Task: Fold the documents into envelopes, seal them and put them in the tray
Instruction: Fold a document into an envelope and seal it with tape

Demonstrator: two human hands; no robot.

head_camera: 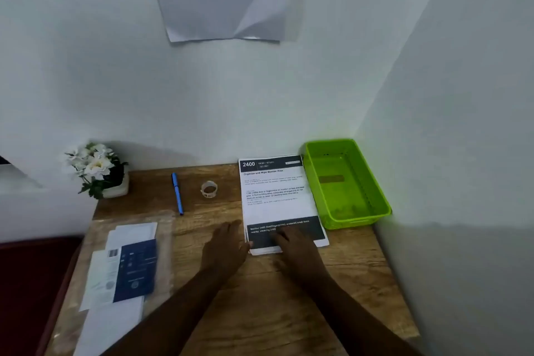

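The documents (278, 199) lie as a stack on the wooden surface (260, 298), just left of the green tray (346, 220), which holds no envelope yet. The right hand (297, 248) is laid flat on the near dark band of the top sheet, fingers straight, nothing gripped; the left hand (225, 251) rests at the near left corner, its thumb against the edge, the grip loose and open. If only the top sheet is meant to be lifted, several may be dragged along, since the stack is thin and its edges are flush; a skewed fold could follow. The envelopes (121, 274) sit in a clear packet well to the left. A tape roll (208, 189), a blue pen (177, 193) and a flower pot (99, 170) stand behind, none blocking the fold
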